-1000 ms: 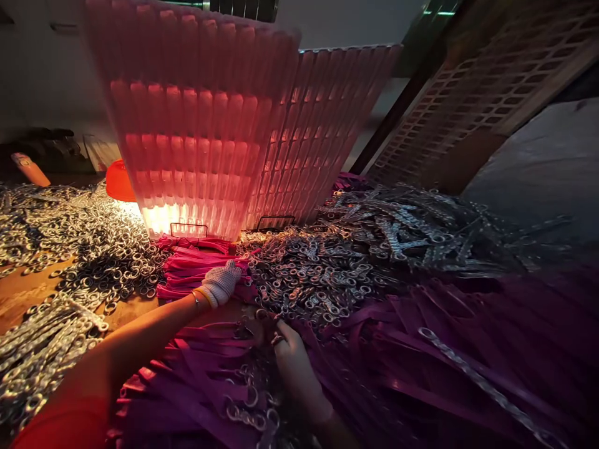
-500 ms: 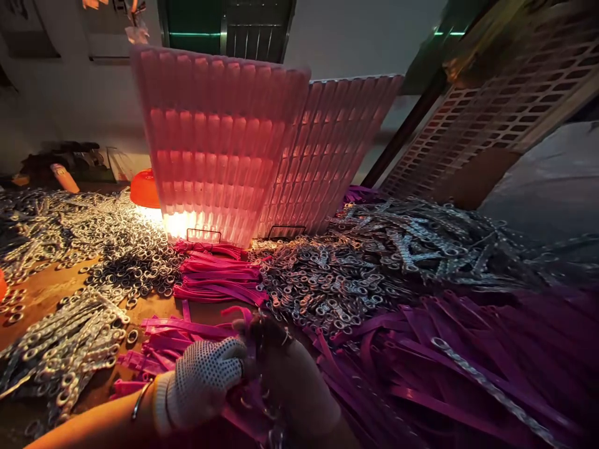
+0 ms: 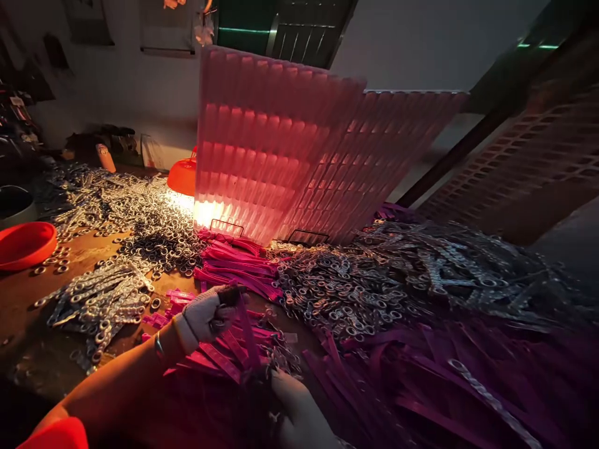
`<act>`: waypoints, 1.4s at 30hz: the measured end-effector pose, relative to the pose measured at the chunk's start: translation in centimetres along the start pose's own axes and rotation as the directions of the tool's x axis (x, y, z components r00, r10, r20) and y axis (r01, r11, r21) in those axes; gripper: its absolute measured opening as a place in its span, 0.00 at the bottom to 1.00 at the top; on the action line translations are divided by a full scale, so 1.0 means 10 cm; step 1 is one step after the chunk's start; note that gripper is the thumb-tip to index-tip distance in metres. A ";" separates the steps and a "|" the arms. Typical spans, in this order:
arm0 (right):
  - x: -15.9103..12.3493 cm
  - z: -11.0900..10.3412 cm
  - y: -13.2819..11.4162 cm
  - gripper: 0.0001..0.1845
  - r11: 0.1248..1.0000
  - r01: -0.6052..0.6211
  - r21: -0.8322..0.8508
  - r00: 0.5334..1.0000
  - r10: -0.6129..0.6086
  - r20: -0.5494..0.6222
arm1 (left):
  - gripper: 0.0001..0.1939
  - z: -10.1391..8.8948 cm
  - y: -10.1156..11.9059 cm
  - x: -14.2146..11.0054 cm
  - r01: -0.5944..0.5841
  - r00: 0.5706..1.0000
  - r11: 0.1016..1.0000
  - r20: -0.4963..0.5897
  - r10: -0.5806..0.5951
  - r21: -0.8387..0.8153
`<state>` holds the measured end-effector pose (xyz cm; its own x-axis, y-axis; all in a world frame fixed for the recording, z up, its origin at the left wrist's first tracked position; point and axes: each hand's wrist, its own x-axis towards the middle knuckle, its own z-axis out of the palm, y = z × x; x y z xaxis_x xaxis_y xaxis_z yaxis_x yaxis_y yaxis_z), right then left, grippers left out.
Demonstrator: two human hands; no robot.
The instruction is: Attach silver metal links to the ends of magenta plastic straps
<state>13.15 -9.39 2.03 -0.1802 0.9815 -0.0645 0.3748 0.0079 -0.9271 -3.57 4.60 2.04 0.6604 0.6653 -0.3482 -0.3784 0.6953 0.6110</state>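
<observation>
My left hand [image 3: 210, 315], in a pale glove with a bracelet at the wrist, is closed at the upper end of a magenta strap [image 3: 248, 337]. That strap runs down toward my right hand [image 3: 299, 405], whose fingers are closed around its lower end in deep shadow. Small metal pieces [image 3: 285, 352] show just above the right fingers; their exact kind is too dark to make out. Under and beside the left hand lies a bundle of magenta straps [image 3: 219, 355].
Piles of metal ringed strips [image 3: 107, 299] and rings lie left; another heap [image 3: 337, 287] is right of centre. Purple straps [image 3: 421, 374] cover the right front. Pink ribbed panels [image 3: 262, 149] stand behind, beside a lit orange lamp [image 3: 182, 178]. A red bowl [image 3: 28, 246] sits far left.
The hands were close together and have moved apart, left hand up and right hand down, with the strap between them. The camera view has turned leftward, bringing the red bowl into sight.
</observation>
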 end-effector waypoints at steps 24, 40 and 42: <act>0.26 -0.14 -0.10 0.05 0.319 0.193 -0.928 0.805 -0.592 -0.036 | 0.10 0.35 -0.19 -0.48 -0.318 0.925 0.062 0.295 0.239 0.946; 0.26 -0.16 0.13 0.06 0.399 0.299 -0.867 0.862 -0.503 0.066 | 0.12 0.24 -0.41 -0.43 -0.290 0.937 0.354 0.189 0.294 0.889; 0.26 -0.13 0.16 0.07 0.375 0.325 -0.868 0.830 -0.553 0.073 | 0.13 0.25 -0.43 -0.41 -0.292 0.937 0.379 0.183 0.298 0.878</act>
<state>14.50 -6.57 0.88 -0.4229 0.7967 0.4319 0.8713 0.4883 -0.0476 -2.99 -1.79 2.58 0.6244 0.7810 -0.0140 0.2335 -0.1695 0.9575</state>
